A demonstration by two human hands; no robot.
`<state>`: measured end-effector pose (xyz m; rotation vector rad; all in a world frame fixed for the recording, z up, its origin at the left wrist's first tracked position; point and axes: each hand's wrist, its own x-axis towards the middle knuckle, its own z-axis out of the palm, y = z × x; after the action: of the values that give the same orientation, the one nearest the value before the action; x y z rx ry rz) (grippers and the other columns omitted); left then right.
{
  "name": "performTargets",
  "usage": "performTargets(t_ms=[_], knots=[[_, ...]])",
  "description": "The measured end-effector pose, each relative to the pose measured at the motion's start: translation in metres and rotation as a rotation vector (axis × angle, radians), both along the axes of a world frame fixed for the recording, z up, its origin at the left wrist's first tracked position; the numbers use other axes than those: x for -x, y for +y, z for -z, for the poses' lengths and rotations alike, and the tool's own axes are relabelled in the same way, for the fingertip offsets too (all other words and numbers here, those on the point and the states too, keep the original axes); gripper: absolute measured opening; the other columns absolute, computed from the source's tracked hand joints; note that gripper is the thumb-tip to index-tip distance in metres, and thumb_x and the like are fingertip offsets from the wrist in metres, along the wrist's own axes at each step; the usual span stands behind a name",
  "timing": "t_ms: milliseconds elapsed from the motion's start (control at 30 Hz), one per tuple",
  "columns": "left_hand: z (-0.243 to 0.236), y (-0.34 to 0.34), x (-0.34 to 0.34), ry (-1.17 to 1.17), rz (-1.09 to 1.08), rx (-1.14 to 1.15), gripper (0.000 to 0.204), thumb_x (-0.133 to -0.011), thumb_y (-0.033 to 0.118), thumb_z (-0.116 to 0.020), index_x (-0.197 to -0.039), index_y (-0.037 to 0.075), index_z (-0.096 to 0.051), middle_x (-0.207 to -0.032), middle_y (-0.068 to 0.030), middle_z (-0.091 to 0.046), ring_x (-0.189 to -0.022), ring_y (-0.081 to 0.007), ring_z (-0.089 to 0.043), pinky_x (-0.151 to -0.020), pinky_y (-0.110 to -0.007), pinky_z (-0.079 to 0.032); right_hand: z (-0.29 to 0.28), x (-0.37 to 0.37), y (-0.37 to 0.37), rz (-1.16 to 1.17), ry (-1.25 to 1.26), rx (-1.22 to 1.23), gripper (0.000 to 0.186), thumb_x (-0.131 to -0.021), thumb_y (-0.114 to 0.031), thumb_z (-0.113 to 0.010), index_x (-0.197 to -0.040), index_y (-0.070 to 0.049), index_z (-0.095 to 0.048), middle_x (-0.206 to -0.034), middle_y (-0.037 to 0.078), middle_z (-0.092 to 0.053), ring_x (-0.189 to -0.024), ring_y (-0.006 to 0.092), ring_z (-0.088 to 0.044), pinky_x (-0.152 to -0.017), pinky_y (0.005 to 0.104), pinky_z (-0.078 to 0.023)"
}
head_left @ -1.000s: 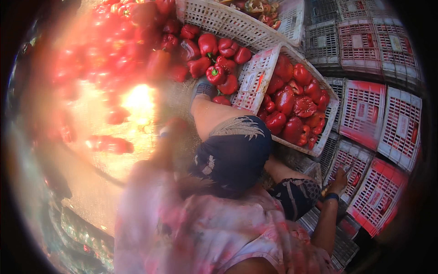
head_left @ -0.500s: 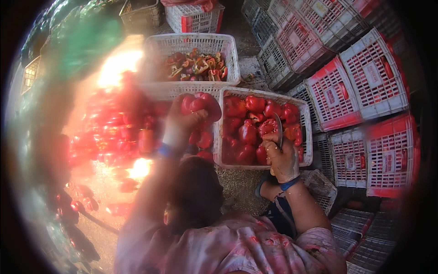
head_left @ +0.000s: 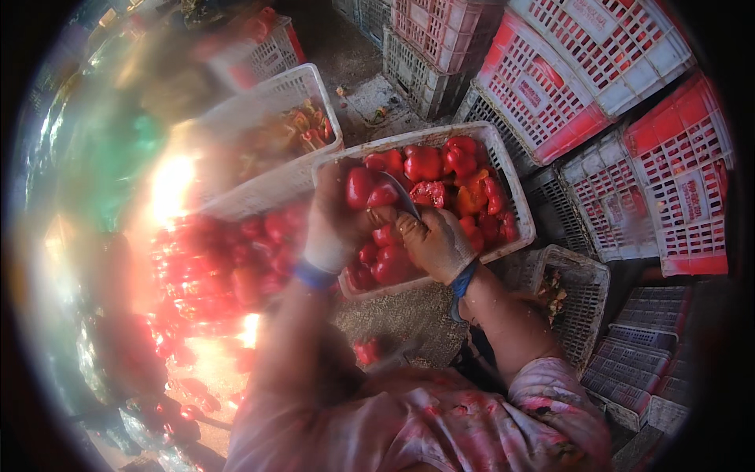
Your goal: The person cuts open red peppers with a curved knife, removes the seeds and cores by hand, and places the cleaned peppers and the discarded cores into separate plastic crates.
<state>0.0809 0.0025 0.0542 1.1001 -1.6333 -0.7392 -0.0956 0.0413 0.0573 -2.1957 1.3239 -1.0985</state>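
Note:
My left hand (head_left: 336, 220) grips a red bell pepper (head_left: 363, 186) over the left part of a white plastic crate (head_left: 506, 163) full of red peppers. My right hand (head_left: 432, 240) is closed on a curved knife (head_left: 410, 199), its blade lying against the right side of the held pepper. Inside the crate, one torn pepper (head_left: 429, 193) shows its seeds among whole ones. A loose pile of red peppers (head_left: 197, 267) lies left of my arms, blurred by glare.
Behind, a white crate (head_left: 331, 119) holds pepper scraps. Slatted crates (head_left: 582, 71) are stacked along the right and back. A grey crate (head_left: 586, 315) with scraps stands beside my right arm. Glare and haze hide much of the left side.
My hands have come together since half a second ago: the knife moved up and left to the pepper in my left hand. The view has also shifted and turned.

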Motion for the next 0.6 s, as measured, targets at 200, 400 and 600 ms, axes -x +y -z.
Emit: performTargets(t_ms=[200,400,600], knots=[[0.01,-0.016,0.017,0.33,0.061,-0.371,0.067,-0.069,0.039,-0.084,-0.114,0.001,-0.052,-0.107,-0.0082,-0.055,-0.098,-0.0234,-0.055,-0.089,-0.035,-0.045,0.041,0.006,-0.005,0.037,-0.025,-0.09,0.026,-0.093,-0.025,-0.058,-0.089,-0.001,-0.065,-0.076,0.015,-0.066,-0.063,0.0203,-0.063,-0.058,0.0319,-0.047],[0.042,-0.04,0.02,0.767,0.074,-0.497,0.058,-0.082,0.048,-0.07,-0.112,0.001,-0.057,-0.104,-0.004,-0.06,-0.099,-0.0184,-0.057,-0.087,-0.033,-0.049,0.046,0.017,-0.011,0.034,0.11,-0.011,0.017,-0.092,-0.014,-0.06,-0.097,0.001,-0.066,-0.083,0.01,-0.069,-0.073,0.0147,-0.064,-0.064,0.0264,-0.05],[0.022,-0.037,0.032,0.581,0.318,-0.553,0.063,-0.083,0.046,-0.069,-0.124,-0.001,-0.054,-0.11,-0.0066,-0.062,-0.106,-0.0171,-0.056,-0.094,-0.029,-0.044,0.058,0.044,-0.035,0.207,-0.01,-0.198,0.038,-0.083,-0.022,-0.072,-0.113,-0.003,-0.059,-0.09,0.004,-0.066,-0.073,0.0091,-0.06,-0.066,0.0215,-0.051]])
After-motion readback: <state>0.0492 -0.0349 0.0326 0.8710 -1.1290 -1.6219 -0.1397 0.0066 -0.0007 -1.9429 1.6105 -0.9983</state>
